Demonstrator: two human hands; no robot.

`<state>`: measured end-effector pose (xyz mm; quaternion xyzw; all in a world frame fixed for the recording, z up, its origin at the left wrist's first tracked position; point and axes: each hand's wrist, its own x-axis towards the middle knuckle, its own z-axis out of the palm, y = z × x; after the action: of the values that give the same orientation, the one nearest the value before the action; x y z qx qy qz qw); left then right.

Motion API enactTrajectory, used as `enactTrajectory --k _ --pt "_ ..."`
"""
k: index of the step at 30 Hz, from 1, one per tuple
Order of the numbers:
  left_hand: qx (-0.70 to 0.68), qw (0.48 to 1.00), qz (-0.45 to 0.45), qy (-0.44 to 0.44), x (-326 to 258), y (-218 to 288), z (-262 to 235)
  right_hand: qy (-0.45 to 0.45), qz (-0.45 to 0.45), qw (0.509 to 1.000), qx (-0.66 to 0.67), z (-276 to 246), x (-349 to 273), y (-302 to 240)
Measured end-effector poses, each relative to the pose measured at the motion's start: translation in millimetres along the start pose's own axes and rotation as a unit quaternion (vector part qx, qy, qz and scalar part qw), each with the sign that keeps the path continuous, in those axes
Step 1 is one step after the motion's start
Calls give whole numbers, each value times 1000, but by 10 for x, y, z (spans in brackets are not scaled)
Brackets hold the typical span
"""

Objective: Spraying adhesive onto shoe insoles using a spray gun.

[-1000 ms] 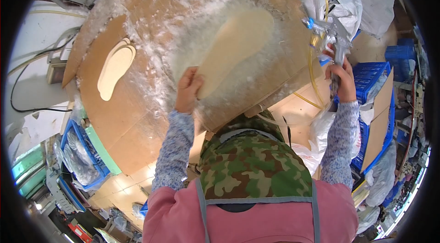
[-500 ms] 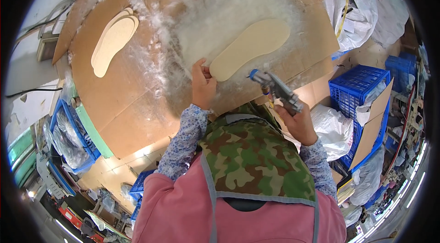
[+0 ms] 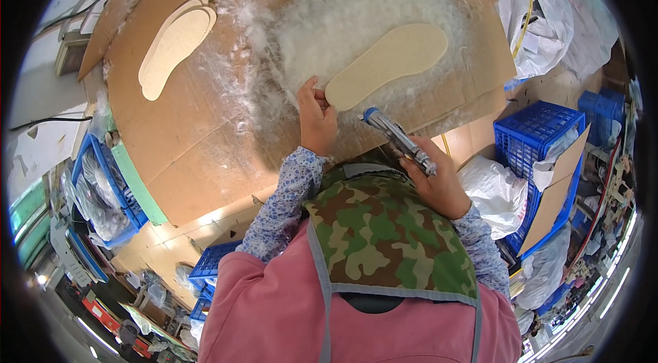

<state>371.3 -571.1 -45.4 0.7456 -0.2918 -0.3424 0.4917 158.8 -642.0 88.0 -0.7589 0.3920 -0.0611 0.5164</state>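
Spray gun point(image 3: 401, 140) swung from blue crate point(image 3: 526, 131) toward fluff-strewn cardboard point(image 3: 188, 157).

Bright centre, curved edges seemingly soft

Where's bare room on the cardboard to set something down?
The widest bare patch is the lower-left cardboard, between the stacked insoles and the green strip, white fluff to its right. Around the single insole it is crowded: fluff, the left hand at its near end, and the right hand holding a gun-like tool nearby.
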Motion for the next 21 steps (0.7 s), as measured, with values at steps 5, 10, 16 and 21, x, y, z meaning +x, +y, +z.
enactTrajectory --k 5,10,16,21 --pt "-49 999 -9 5 20 22 -3 26 35 999 4 -70 -32 -28" --pt "-54 999 -9 2 27 38 -43 71 49 996 2 -160 -37 -15" --pt "-49 998 -30 -11 57 79 -116 126 43 991 -21 -274 -11 10" --pt "-79 995 -58 -17 38 100 -146 169 27 985 -26 -407 44 28"
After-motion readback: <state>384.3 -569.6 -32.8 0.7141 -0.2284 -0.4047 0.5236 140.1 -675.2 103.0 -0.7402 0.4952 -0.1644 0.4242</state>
